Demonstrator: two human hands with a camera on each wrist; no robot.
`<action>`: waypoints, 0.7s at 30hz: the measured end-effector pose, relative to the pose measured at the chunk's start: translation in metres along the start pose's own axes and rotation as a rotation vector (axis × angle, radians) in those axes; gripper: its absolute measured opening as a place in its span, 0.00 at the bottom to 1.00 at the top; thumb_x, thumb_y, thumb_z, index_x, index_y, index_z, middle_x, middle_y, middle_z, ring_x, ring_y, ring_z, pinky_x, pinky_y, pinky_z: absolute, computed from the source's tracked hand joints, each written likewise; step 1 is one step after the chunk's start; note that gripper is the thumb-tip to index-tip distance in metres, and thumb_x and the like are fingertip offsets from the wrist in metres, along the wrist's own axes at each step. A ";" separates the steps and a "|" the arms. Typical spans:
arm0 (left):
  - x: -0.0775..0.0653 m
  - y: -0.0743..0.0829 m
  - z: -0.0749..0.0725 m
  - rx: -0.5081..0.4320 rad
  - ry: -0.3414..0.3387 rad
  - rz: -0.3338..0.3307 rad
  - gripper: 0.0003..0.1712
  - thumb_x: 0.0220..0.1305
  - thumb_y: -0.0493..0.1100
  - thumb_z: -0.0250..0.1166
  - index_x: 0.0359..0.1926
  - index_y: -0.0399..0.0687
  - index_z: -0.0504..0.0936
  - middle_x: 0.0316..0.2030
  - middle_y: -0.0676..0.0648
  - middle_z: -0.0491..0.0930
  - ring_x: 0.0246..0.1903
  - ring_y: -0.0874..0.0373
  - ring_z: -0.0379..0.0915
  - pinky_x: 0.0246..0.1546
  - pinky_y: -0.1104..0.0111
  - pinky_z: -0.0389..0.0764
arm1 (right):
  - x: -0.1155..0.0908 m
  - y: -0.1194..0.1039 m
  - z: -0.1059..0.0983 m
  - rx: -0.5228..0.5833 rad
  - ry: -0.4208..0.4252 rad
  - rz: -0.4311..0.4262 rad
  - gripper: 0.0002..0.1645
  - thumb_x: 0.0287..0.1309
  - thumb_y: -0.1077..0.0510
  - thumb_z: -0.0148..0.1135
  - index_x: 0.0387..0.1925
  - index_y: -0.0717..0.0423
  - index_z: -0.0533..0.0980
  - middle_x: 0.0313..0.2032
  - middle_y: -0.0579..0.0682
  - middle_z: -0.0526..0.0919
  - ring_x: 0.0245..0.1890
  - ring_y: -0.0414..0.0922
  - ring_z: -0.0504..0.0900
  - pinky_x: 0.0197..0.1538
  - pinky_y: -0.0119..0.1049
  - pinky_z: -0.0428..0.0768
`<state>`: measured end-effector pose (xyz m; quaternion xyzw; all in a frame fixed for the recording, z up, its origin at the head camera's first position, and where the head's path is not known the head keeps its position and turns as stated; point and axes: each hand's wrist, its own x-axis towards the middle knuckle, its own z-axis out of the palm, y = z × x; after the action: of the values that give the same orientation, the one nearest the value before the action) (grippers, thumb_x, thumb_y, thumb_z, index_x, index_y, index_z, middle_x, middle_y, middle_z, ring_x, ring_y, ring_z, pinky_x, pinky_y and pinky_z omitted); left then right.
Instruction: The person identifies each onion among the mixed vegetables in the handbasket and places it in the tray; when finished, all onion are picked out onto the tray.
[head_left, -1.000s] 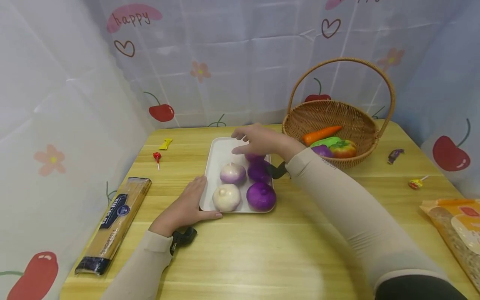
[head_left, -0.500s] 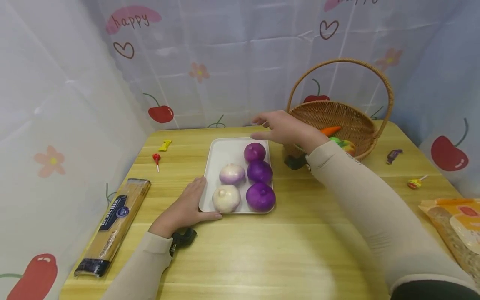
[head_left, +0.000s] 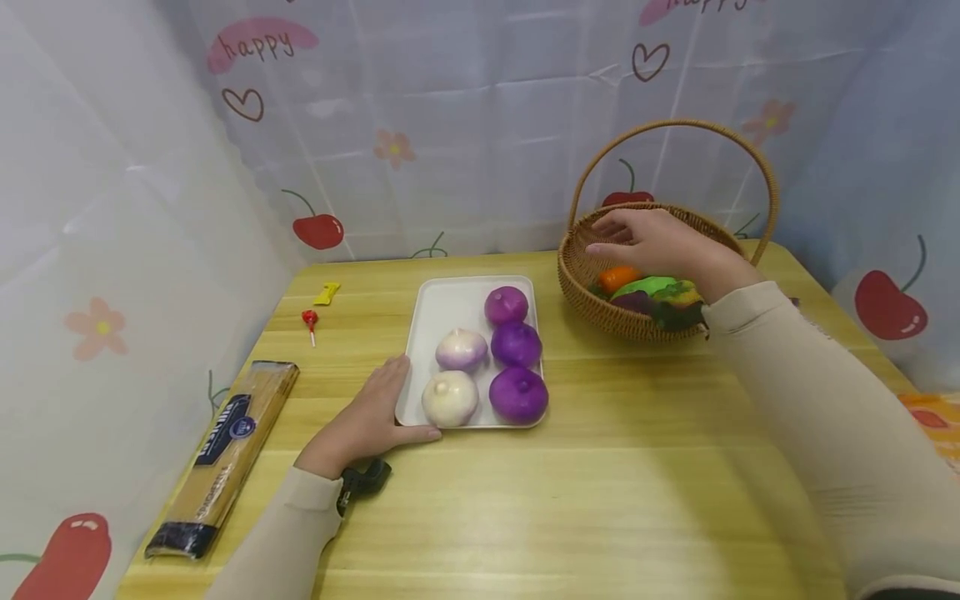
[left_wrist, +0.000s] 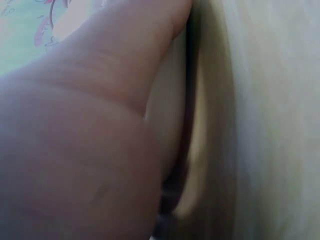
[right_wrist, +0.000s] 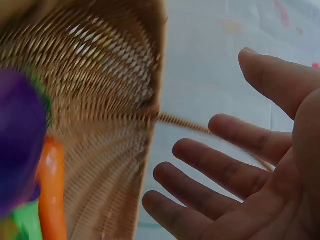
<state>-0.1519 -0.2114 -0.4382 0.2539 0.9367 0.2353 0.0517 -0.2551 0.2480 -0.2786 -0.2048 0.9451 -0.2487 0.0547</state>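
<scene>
My left hand (head_left: 367, 417) rests at the near left corner of a white tray (head_left: 442, 304), fingers along its side and thumb along the front edge. On the tray lie two whitish onions, a purple-tinged one (head_left: 461, 350) and a paler one (head_left: 450, 398), beside a column of three purple onions (head_left: 518, 395). Over the wicker basket (head_left: 600, 315) hovers my right hand (head_left: 660, 242), fingers spread and holding nothing. Inside the basket are a carrot (right_wrist: 51, 190), a purple vegetable (right_wrist: 20, 140) and a green one (head_left: 654, 287), partly hidden by the hand and wrist in the head view.
A spaghetti pack (head_left: 225, 458) lies along the table's left side. Near the back left are a yellow wrapped candy (head_left: 327, 293) and a red lollipop (head_left: 310, 321). An orange bag (head_left: 933, 421) shows at the right edge. The basket's tall handle (head_left: 686, 124) arches above it.
My right hand has moved right, from above the tray's purple onions to above the basket. My left hand stays at the tray's corner.
</scene>
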 end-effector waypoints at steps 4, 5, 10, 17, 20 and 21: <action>0.000 0.000 0.000 0.000 -0.002 -0.005 0.78 0.55 0.74 0.75 0.81 0.27 0.43 0.80 0.29 0.45 0.79 0.34 0.39 0.78 0.46 0.43 | -0.012 0.013 -0.006 0.020 -0.020 0.061 0.46 0.74 0.31 0.56 0.76 0.59 0.66 0.68 0.63 0.73 0.67 0.62 0.71 0.68 0.64 0.69; 0.000 0.000 0.000 -0.001 -0.001 -0.006 0.78 0.55 0.74 0.75 0.81 0.27 0.43 0.80 0.29 0.45 0.79 0.34 0.39 0.78 0.46 0.43 | -0.015 0.015 -0.008 0.021 -0.023 0.076 0.47 0.74 0.30 0.56 0.77 0.58 0.65 0.69 0.63 0.73 0.68 0.63 0.71 0.68 0.65 0.68; 0.000 0.000 0.000 -0.007 0.000 -0.011 0.78 0.55 0.75 0.75 0.81 0.27 0.43 0.80 0.29 0.44 0.79 0.34 0.38 0.78 0.45 0.43 | -0.023 0.022 -0.013 0.008 -0.026 0.097 0.49 0.72 0.27 0.54 0.77 0.58 0.65 0.69 0.64 0.71 0.67 0.64 0.70 0.67 0.66 0.68; 0.000 0.001 -0.001 -0.013 0.002 0.000 0.78 0.56 0.73 0.76 0.81 0.26 0.43 0.80 0.29 0.44 0.79 0.34 0.38 0.78 0.46 0.42 | -0.029 0.032 -0.016 -0.030 -0.036 0.055 0.46 0.76 0.31 0.54 0.76 0.62 0.66 0.67 0.67 0.73 0.64 0.66 0.73 0.63 0.68 0.71; -0.001 0.001 -0.001 -0.012 0.001 0.002 0.77 0.56 0.72 0.76 0.81 0.26 0.43 0.80 0.29 0.44 0.79 0.34 0.38 0.78 0.46 0.42 | -0.031 0.034 -0.015 -0.028 -0.037 0.053 0.44 0.76 0.33 0.55 0.75 0.62 0.66 0.66 0.67 0.74 0.63 0.66 0.74 0.63 0.67 0.72; -0.001 0.001 0.000 -0.011 0.000 0.001 0.78 0.56 0.72 0.76 0.81 0.26 0.43 0.80 0.29 0.44 0.79 0.34 0.38 0.78 0.46 0.42 | -0.031 0.034 -0.014 -0.027 -0.038 0.052 0.44 0.76 0.33 0.55 0.75 0.62 0.66 0.66 0.67 0.74 0.63 0.66 0.74 0.63 0.67 0.72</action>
<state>-0.1509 -0.2111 -0.4373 0.2543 0.9352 0.2406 0.0530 -0.2422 0.2942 -0.2828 -0.1858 0.9522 -0.2303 0.0761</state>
